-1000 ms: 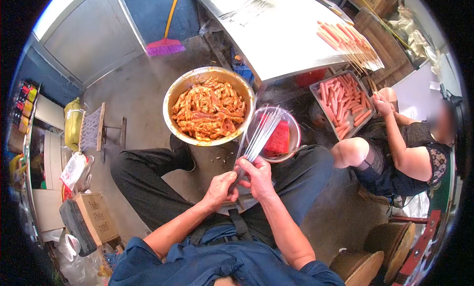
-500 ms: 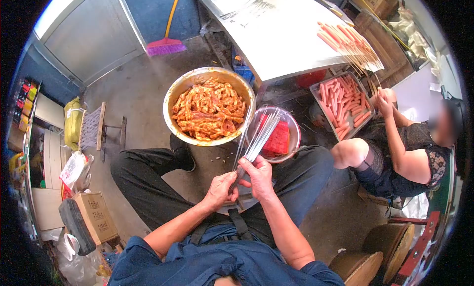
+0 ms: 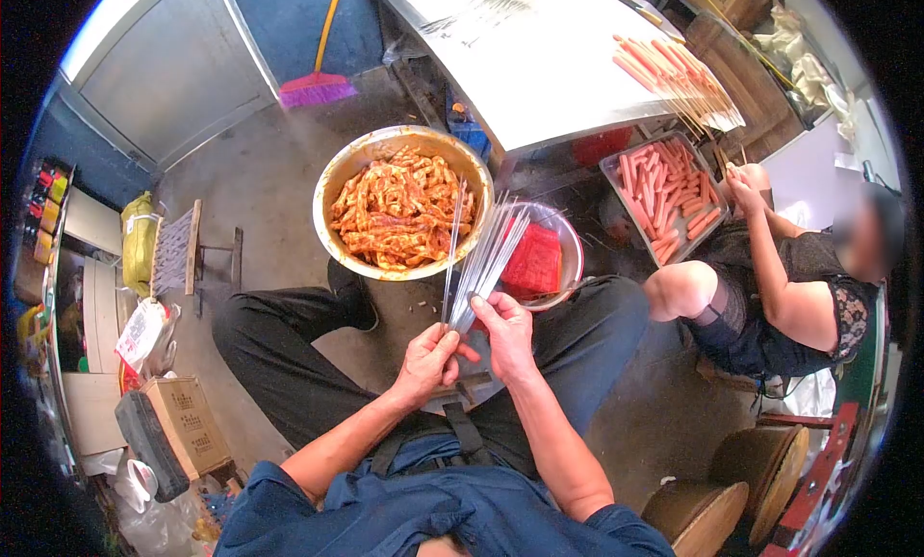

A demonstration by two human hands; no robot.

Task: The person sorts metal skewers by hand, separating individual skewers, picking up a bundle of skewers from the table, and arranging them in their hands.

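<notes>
Thin metal skewers [image 3: 488,254] fan out upward between my two hands, over my lap. My left hand [image 3: 425,365] is closed on the lower part of the skewers, with a few standing apart at the left. Thumb and fingers of my right hand [image 3: 504,334] pinch the main bundle. Beyond them a large metal bowl [image 3: 327,232] holds seasoned meat pieces [image 3: 404,211]. To its right a smaller bowl [image 3: 575,259] contains a red block [image 3: 532,261], partly behind the skewer tips.
A co-worker [image 3: 794,288] sits at the right, hands near a tray [image 3: 616,187] of sausages [image 3: 664,187]. Skewered sausages [image 3: 674,71] and loose skewers lie on the white table [image 3: 568,105]. Round stools [image 3: 698,519] stand lower right; a broom [image 3: 318,88] leans at the back.
The skewers have swung more upright and spread apart, a few separating toward the left over the large bowl. My hands have shifted slightly, and the whole view has moved a little.
</notes>
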